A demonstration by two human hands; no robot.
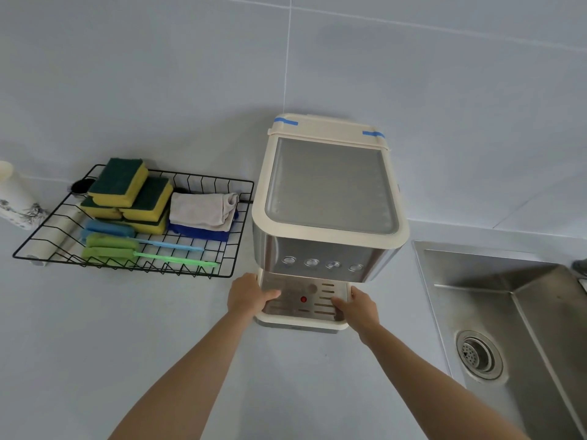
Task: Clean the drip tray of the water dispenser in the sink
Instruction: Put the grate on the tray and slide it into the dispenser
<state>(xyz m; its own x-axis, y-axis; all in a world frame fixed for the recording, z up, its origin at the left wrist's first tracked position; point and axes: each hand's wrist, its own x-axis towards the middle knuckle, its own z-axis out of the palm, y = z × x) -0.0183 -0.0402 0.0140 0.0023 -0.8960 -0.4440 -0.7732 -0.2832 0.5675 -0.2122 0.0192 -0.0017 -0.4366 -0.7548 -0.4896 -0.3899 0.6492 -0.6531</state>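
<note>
Both bare forearms reach fwd over the pale worktop [95,344] to the drip tray [301,319], which sits in its slot at the base of the water dispenser [327,198], under the row of four round buttons [322,263]. Left hand [249,295] clasps the tray's left edge, thumb lying on the slotted metal grille [297,308], other fingers hidden round the side. Right hand [362,308] clasps the right edge the same way, thumb on the grille, rest of fingers out of sight. A red dot [303,299] shows on the grille btwn the two thumbs. Steel sink [495,281] w/ round drain [479,355] lies to the right, apart from the dispenser, bare worktop btwn. To the left, a black wire rack [133,268] holds yellow-green sponges [127,192], a grey cloth [203,209] on a blue cloth [200,233], plus blue and green long-handled brushes [133,249]. White bottle [14,201] stands at far left edge, beside the rack.
</note>
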